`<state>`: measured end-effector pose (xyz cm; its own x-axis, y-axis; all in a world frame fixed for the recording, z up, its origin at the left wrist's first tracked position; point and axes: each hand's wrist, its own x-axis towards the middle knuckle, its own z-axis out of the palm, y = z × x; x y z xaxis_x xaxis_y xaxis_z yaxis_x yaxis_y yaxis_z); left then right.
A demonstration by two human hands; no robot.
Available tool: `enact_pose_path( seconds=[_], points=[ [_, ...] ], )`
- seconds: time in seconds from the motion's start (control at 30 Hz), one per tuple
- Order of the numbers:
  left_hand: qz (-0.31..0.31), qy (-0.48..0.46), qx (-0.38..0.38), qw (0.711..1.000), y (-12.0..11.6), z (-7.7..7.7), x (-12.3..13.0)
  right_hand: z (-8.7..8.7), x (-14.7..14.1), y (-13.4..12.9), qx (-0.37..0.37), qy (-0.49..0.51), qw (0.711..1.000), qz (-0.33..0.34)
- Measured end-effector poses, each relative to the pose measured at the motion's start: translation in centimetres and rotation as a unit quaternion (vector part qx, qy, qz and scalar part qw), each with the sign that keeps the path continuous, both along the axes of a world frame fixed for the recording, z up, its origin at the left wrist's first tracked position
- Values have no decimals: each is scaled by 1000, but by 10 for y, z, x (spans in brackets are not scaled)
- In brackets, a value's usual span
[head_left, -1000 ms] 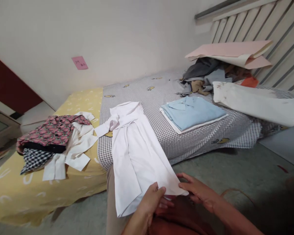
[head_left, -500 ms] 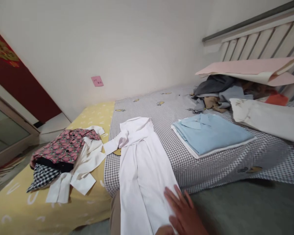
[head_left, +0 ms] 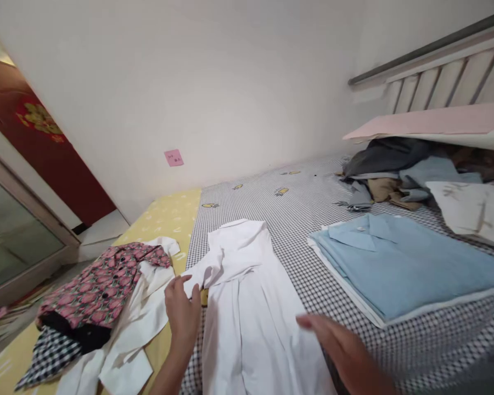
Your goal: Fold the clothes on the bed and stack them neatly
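Note:
A white long-sleeved garment (head_left: 263, 312) lies lengthwise on the bed with its sides folded inward, its collar end toward the wall. One of its sleeves (head_left: 201, 272) sticks out to the left across the body. My left hand (head_left: 183, 312) is at that sleeve's end, thumb and fingers apart; I cannot tell whether it touches the cloth. Over the garment's right edge is my right hand (head_left: 341, 343), somewhat blurred, fingers stretched out and holding nothing.
Folded blue shirts (head_left: 411, 263) rest on the checked sheet (head_left: 296, 247) at right. Pink floral clothing (head_left: 107, 280) and white clothes are heaped on the yellow sheet (head_left: 168, 214) at left. Crumpled dark clothes (head_left: 395, 156) lie under a pink sheet (head_left: 440, 120) by the radiator.
My right hand has lifted off the lower part of the white garment and moved up to its right edge. My left hand has come up to the sleeve. The view has shifted closer.

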<state>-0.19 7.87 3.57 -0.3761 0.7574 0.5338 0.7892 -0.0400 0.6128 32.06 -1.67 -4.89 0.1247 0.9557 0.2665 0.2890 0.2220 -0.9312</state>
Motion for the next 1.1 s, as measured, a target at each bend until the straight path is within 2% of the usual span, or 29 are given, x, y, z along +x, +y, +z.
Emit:
enact_pose_path(
  seconds=[0.03,0.07,0.13,0.23,0.3,0.4,0.5,0.67,0.77,0.83,0.93,1.1],
  points=[
    [16,51,-12,998,13,3,-3,17,-1,31,-2,28,1000,-13],
    [16,95,-30,995,24,7,-3,29,-4,63,-13,99,994,-51],
    [-29,176,-53,983,46,15,5,41,-13,125,2,142,981,-130],
    [-118,275,-42,953,77,22,34,34,-21,191,19,127,970,-205],
    [-153,306,-31,939,100,23,58,23,-22,210,21,112,965,-236],
    [-190,300,-46,934,140,18,90,7,-22,212,29,89,964,-248],
    [-205,256,-113,938,178,15,117,-2,-23,208,39,65,969,-234],
    [-264,219,-149,928,232,18,168,-6,-27,211,52,57,967,-241],
    [-267,195,-188,925,264,14,191,-3,-27,210,44,88,963,-249],
    [-251,166,-228,926,283,7,196,0,-27,208,38,109,962,-248],
    [-247,103,-257,928,300,-5,190,6,-27,204,26,143,959,-242],
    [-281,41,-226,932,298,-25,181,7,-25,200,35,172,949,-263]
  ],
)
